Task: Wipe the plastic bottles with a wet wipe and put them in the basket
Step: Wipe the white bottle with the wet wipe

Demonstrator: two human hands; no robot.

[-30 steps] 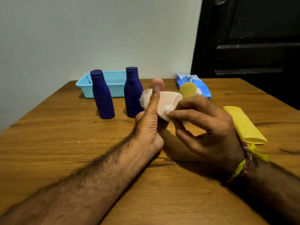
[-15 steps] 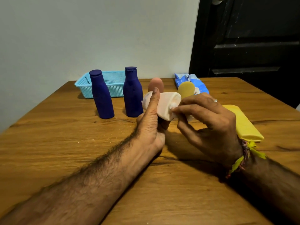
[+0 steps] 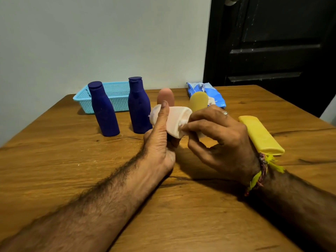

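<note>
My left hand grips a pale pink bottle held sideways above the table, thumb pointing up along it. My right hand pinches a white wet wipe against the bottle's right end. Two dark blue bottles stand upright in front of the light blue basket at the back left. A pink bottle and a yellow bottle stand behind my hands. Another yellow bottle lies flat to the right.
A blue wet wipe pack lies at the back of the wooden table, near the wall. A dark door stands behind the table's right corner. The table's right edge runs close to the lying yellow bottle.
My right hand has slid the wipe slightly right along the pale bottle's end. The left hand keeps its grip with little movement.
</note>
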